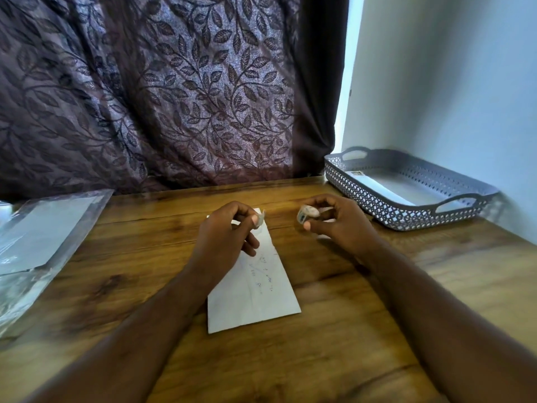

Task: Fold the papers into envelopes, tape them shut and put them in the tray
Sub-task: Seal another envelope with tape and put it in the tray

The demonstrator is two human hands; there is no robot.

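Note:
A folded white paper envelope [255, 289] with faint blue handwriting lies on the wooden table [334, 344] in front of me. My left hand [225, 237] hovers over its far end and pinches a short piece of clear tape [261, 219] between thumb and fingers. My right hand [340, 221], to the right of the envelope, grips a small tape roll [307, 214]. The grey perforated tray [406, 218] stands at the back right with a white envelope [374, 184] lying inside it.
A clear plastic sleeve holding white papers [40, 239] lies at the table's left edge. A dark leaf-patterned curtain [174, 91] hangs behind the table, and a pale wall [450, 82] rises right of the tray.

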